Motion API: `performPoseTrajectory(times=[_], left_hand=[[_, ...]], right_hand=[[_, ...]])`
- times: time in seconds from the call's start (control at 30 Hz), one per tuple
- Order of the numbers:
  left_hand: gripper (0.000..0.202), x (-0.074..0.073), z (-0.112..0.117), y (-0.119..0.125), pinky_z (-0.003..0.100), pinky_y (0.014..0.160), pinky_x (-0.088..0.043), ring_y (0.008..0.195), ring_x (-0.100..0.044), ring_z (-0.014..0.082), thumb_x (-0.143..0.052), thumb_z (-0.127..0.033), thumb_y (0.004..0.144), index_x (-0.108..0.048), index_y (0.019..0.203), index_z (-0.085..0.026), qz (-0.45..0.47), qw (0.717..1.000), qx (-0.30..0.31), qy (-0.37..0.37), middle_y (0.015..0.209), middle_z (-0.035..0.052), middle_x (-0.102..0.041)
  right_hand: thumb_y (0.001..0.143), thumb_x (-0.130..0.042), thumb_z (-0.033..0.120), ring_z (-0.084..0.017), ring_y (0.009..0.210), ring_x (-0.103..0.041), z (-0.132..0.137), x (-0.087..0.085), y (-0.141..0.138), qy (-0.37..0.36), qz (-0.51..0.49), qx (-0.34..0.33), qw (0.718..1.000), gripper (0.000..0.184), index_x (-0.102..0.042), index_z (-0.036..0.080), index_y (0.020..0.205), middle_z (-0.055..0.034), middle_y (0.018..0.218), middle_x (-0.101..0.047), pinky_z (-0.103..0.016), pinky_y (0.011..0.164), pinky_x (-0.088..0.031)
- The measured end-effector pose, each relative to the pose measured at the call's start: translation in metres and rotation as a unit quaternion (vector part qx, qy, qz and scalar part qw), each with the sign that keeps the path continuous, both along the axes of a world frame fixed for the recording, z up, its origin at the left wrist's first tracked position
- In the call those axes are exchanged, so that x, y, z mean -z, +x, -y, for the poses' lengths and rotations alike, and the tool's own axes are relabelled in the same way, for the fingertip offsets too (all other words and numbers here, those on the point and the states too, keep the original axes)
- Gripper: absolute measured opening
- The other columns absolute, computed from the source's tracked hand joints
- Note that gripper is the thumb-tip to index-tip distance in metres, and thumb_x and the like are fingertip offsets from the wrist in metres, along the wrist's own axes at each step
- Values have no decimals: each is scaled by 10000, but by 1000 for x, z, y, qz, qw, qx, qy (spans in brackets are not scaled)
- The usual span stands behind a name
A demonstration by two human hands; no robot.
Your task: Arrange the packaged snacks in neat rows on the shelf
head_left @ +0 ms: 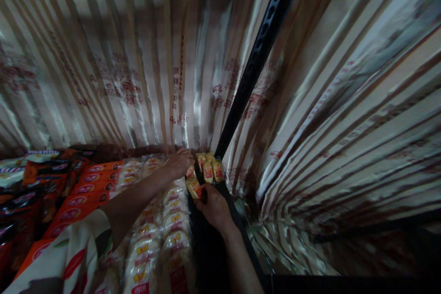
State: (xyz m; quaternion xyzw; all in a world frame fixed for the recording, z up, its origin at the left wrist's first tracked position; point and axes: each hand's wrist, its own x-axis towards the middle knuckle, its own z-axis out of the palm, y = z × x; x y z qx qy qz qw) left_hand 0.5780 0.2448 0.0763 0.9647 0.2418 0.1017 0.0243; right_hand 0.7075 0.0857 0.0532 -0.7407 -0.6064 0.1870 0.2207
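My right hand (216, 207) pinches a small yellow-and-red snack packet (194, 189) by its right side, low over the dark shelf. Beyond it, my left hand (179, 164) is closed, its fingers curled at another small yellow packet (190, 172) that they partly cover. Several matching yellow packets (208, 171) stand grouped in the back corner, just right of my hands. Under my left forearm run rows of clear-wrapped pale buns or cakes (176, 218) with yellow-and-red labels. The light is dim, so fine print cannot be read.
Orange packs (81, 200) lie in a row to the left, with black-and-orange bags (44, 174) beyond them. A dark perforated metal post (257, 62) rises from the shelf corner. Pleated printed curtain (151, 59) hangs behind and right. The dark shelf surface (208, 243) shows beside the buns.
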Motion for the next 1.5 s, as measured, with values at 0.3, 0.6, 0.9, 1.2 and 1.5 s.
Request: performPoseTrajectory(times=[0.3,0.6,0.9,1.2,1.5], left_hand=[[370,-5,3,8,371,1071,-298,1186,-490,194,-464,-46,776,-650,1049,-210,14,999,-32,-41,1127,54,-654],[322,3,-7,37,490,1055,-285,1150,-536,243,-445,-183,856,-609,1132,-204,56,976,-189,-98,1148,94,-653],[289,7,-16,55,490,1046,-266,1021,-621,229,-489,-147,789,-704,943,-266,70,962,-230,-133,962,31,-726],[338,9,-25,48,377,988,-363,976,-628,194,-475,-105,760,-725,932,-256,59,972,-204,-103,937,29,-729],[286,8,-28,44,379,958,-374,933,-626,197,-493,-139,766,-728,872,-265,51,978,-184,-79,876,19,-730]], right_hand=[[718,-634,176,-154,782,-567,1,2,6,-12,-46,-36,998,283,-564,182,992,-41,945,-611,-239,703,-412],[714,-637,176,-151,778,-565,1,-1,4,-13,-54,-36,998,279,-564,178,982,-39,930,-610,-234,699,-400],[715,-629,181,-152,779,-578,0,-1,6,-16,-59,-40,997,279,-572,184,988,-36,927,-620,-233,697,-406],[728,-628,184,-155,784,-583,0,-4,4,-18,-64,-36,997,260,-581,170,983,-44,916,-628,-232,695,-411],[728,-634,212,-148,760,-590,-1,-6,7,-6,-72,-24,997,246,-586,195,969,-28,906,-643,-218,643,-407]])
